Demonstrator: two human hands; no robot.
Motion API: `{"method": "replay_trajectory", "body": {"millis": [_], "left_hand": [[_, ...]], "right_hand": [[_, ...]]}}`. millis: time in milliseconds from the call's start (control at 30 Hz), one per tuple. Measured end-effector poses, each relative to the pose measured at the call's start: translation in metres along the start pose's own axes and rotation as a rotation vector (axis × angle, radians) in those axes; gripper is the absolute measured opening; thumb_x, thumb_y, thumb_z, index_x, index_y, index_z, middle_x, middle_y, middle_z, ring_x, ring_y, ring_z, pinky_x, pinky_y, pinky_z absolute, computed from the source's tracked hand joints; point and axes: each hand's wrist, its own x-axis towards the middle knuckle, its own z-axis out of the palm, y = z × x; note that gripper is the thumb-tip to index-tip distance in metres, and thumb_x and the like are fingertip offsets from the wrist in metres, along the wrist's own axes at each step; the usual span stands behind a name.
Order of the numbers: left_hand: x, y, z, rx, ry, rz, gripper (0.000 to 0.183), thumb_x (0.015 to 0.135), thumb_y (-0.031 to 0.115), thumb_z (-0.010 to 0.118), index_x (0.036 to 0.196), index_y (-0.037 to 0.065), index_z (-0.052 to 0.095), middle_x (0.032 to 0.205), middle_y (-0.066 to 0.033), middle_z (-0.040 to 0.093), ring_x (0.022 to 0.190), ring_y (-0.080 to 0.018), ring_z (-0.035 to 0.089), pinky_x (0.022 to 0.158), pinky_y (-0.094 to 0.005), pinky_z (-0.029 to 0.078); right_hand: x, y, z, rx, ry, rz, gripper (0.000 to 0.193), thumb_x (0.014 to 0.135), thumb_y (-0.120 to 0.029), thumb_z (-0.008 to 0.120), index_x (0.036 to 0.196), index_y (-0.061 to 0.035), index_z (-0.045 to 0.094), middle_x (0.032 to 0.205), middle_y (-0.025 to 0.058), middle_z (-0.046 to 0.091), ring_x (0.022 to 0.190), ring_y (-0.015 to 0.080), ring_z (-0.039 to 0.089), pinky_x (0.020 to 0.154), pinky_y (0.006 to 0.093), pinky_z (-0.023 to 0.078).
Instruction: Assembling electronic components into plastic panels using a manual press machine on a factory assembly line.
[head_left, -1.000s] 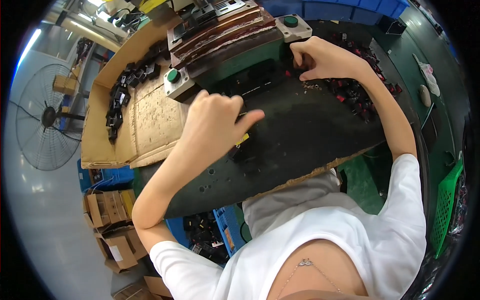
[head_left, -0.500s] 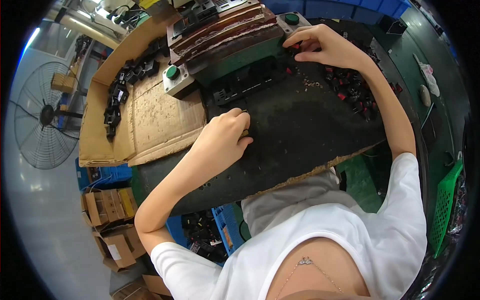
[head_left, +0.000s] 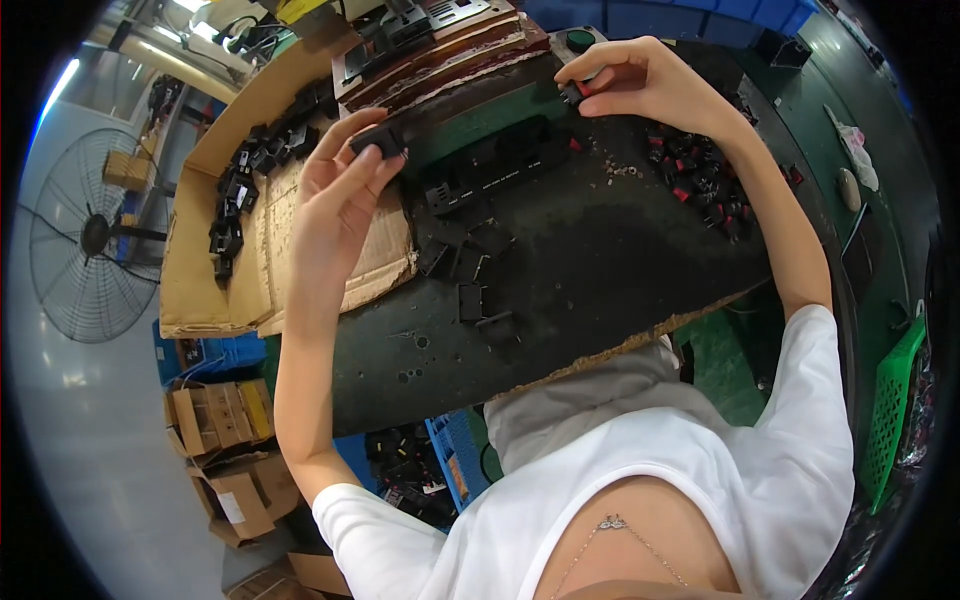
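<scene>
My left hand is raised over the cardboard's right edge, gripping a small black square plastic part between thumb and fingers. Up at the far right, my right hand pinches a small black-and-red rocker switch. A long black slotted plastic panel lies between the hands, at the foot of the press-like machine. Several loose black square parts are scattered nearer me on the dark tabletop.
A heap of black-and-red switches lies to the right, beside small brass-coloured bits. On the left, a cut-open cardboard box holds a row of black parts. A green button stands by the machine's right side.
My left hand has lifted from the tabletop and moved up and left with a black part, uncovering the loose black parts. My right hand has shifted slightly left, still pinching the switch.
</scene>
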Motion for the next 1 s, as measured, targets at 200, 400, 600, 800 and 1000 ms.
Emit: {"method": "replay_trajectory", "body": {"millis": [200,400,600,800,1000], "left_hand": [[0.011,0.011,-0.018,0.156,0.227,0.035,0.012,0.081,0.003,0.063,0.092,0.002,0.057,0.079,-0.0025,0.058,0.073,-0.0081,0.055,0.066,-0.0186,0.044],[0.030,0.015,-0.022,0.297,0.293,0.245,0.014,0.079,-0.001,0.063,0.091,0.001,0.057,0.079,-0.0042,0.058,0.070,-0.0114,0.057,0.064,-0.0186,0.044],[0.084,0.021,-0.042,1.106,0.342,0.487,0.020,0.075,0.011,0.071,0.090,0.001,0.064,0.075,-0.0073,0.065,0.066,-0.0105,0.062,0.061,-0.0222,0.049],[0.112,0.011,-0.034,1.290,0.352,0.690,0.018,0.072,0.013,0.073,0.075,-0.002,0.065,0.062,-0.0082,0.064,0.056,-0.0101,0.060,0.054,-0.0228,0.047],[0.121,0.007,-0.044,1.389,0.342,0.759,0.021,0.068,0.012,0.075,0.074,-0.003,0.062,0.062,-0.0112,0.061,0.054,-0.0169,0.059,0.054,-0.0257,0.046]], "right_hand": [[0.000,-0.011,0.009,0.134,0.031,-0.056,0.028,0.075,-0.005,0.070,0.103,-0.0070,0.066,0.091,-0.0011,0.058,0.075,0.0072,0.055,0.072,0.0202,0.047],[0.002,-0.010,0.013,0.114,-0.013,-0.188,0.031,0.075,-0.007,0.070,0.105,-0.0087,0.066,0.097,0.0010,0.058,0.077,0.0091,0.053,0.073,0.0213,0.046],[0.002,-0.005,0.013,0.143,-0.015,-0.127,0.031,0.074,-0.006,0.070,0.106,-0.0083,0.066,0.094,0.0009,0.057,0.077,0.0094,0.052,0.073,0.0216,0.045],[0.000,0.000,0.012,0.149,-0.003,-0.090,0.030,0.074,-0.004,0.070,0.103,-0.0065,0.066,0.091,0.0006,0.057,0.077,0.0092,0.053,0.073,0.0210,0.046],[0.011,-0.002,0.019,0.131,0.080,-0.091,0.032,0.076,-0.005,0.070,0.106,-0.0061,0.062,0.083,-0.0002,0.058,0.078,0.0077,0.055,0.075,0.0215,0.046]]}}
